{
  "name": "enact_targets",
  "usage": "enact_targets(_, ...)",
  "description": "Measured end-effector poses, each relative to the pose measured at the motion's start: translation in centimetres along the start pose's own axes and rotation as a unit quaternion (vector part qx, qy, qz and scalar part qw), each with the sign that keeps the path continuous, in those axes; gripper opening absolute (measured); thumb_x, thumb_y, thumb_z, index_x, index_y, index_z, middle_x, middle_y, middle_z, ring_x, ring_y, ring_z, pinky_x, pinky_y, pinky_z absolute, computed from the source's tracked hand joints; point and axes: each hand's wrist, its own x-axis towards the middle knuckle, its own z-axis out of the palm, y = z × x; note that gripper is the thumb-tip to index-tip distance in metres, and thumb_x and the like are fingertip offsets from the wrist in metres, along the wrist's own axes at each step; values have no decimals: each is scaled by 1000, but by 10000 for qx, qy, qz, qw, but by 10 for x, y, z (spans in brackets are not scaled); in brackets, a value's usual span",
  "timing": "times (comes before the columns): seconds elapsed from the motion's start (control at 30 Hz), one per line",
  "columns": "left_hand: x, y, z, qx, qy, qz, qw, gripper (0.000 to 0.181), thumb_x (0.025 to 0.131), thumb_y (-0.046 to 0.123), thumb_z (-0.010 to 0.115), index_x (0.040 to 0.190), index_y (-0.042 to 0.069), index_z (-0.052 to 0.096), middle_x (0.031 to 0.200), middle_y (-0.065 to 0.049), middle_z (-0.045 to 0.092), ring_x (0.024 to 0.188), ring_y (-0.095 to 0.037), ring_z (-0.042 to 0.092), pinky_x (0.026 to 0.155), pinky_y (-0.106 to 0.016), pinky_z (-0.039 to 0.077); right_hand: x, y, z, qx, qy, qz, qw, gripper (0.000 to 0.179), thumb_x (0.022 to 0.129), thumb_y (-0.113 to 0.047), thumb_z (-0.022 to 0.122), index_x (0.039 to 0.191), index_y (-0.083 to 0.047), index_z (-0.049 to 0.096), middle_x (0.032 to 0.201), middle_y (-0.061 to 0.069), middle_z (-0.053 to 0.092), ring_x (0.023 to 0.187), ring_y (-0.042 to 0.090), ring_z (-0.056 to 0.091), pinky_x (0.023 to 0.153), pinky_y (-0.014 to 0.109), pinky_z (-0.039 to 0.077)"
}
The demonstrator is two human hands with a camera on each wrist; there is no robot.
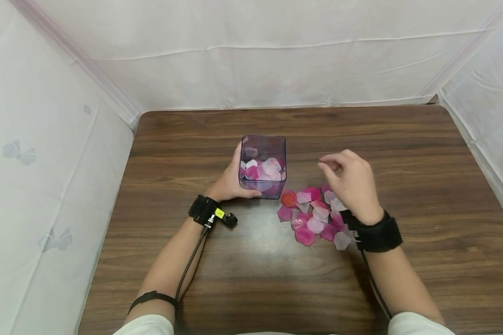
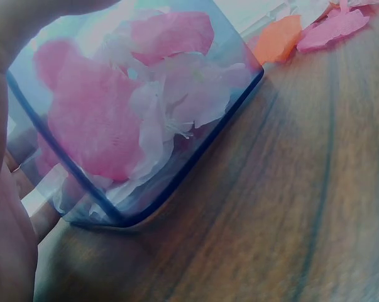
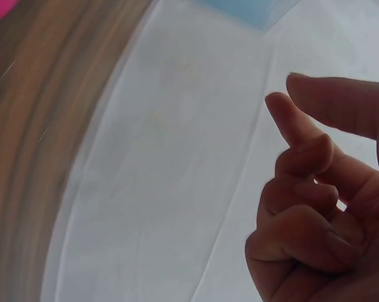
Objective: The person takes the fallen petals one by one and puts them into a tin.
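Note:
My left hand (image 1: 230, 183) grips a clear purple plastic container (image 1: 279, 186) from its left side, thumb across the front. Inside lie pink and white artificial petals (image 1: 268, 170); the left wrist view shows these petals (image 2: 95, 119) through the clear wall. To the right, my right hand (image 1: 354, 179) hovers over the far edge of a loose pile of petals (image 1: 316, 225) on the table. In the right wrist view, that hand (image 3: 315, 189) has its other fingers curled in, with thumb and index tips close together and nothing visible between them.
The brown wooden table (image 1: 243, 284) carries the petal pile right of the container, including an orange petal (image 1: 288, 199) close to the container's base. White curtains (image 1: 251, 74) hang behind and on both sides. Black straps with cables circle both wrists.

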Motion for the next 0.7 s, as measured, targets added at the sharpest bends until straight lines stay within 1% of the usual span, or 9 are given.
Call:
enact_targets(0.07, 0, -1, 0, -34, -9, -9, 10000, 135, 62, 0, 92, 158, 4, -4, 145, -36, 32, 132, -51, 36, 111, -65, 28, -11, 16, -12, -225, -127, 151, 9996, 11, 90, -11, 76, 95, -1, 78, 75, 7, 60, 69, 19, 53, 64, 34, 39)
enact_targets(0.17, 1, -2, 0, -89, -12, 33, 10000, 135, 62, -1, 92, 158, 4, -3, 145, -36, 32, 131, -52, 36, 110, -65, 29, -32, 37, -29, -517, -454, 351, 9970, 10, 90, -11, 76, 94, -3, 78, 79, 7, 63, 69, 21, 55, 63, 36, 41)
enact_targets(0.3, 0, -4, -1, -149, 18, 1, 9999, 137, 61, 0, 93, 159, 8, -3, 146, -35, 32, 131, -51, 38, 110, -63, 31, -60, 58, -46, -715, -1138, 677, 9886, 10, 90, -14, 76, 95, -5, 78, 83, 8, 65, 70, 20, 55, 58, 34, 41)
enact_targets(0.37, 0, -4, -2, -136, 38, -43, 9999, 137, 61, 0, 93, 159, 9, -2, 146, -33, 32, 131, -50, 38, 111, -61, 31, -72, 65, -50, -744, -1544, 860, 9814, 12, 91, -15, 76, 97, -5, 78, 85, 10, 65, 69, 20, 54, 56, 33, 40)
enact_targets(0.43, -1, -5, -3, -135, 40, -129, 9998, 137, 61, 1, 94, 159, 11, -2, 147, -31, 33, 132, -47, 39, 112, -59, 31, -82, 70, -53, -743, -1965, 1030, 9722, 16, 91, -17, 76, 99, -4, 77, 88, 11, 66, 71, 20, 55, 58, 32, 42)
enact_targets(0.5, 0, -5, -3, -100, 21, -151, 9998, 137, 62, 0, 93, 159, 11, -3, 148, -31, 32, 132, -47, 39, 112, -58, 31, -90, 74, -54, -773, -2288, 1171, 9633, 18, 91, -18, 76, 101, -4, 77, 89, 11, 66, 73, 20, 56, 59, 33, 43)
enact_targets(0.6, 0, -5, -2, -132, -16, -205, 9997, 138, 62, 0, 93, 159, 12, -4, 149, -30, 31, 133, -46, 39, 113, -58, 31, -99, 79, -53, -827, -2574, 1300, 9539, 16, 90, -18, 77, 100, -5, 76, 83, 7, 62, 72, 20, 52, 60, 32, 40)
enact_targets(0.7, 0, -5, 0, -137, -28, -168, 9998, 138, 62, -2, 92, 159, 10, -5, 149, -32, 31, 133, -47, 38, 112, -59, 30, -106, 82, -52, -822, -2643, 1385, 9509, 9, 90, -14, 77, 94, -7, 74, 77, 3, 54, 67, 18, 45, 57, 31, 36)
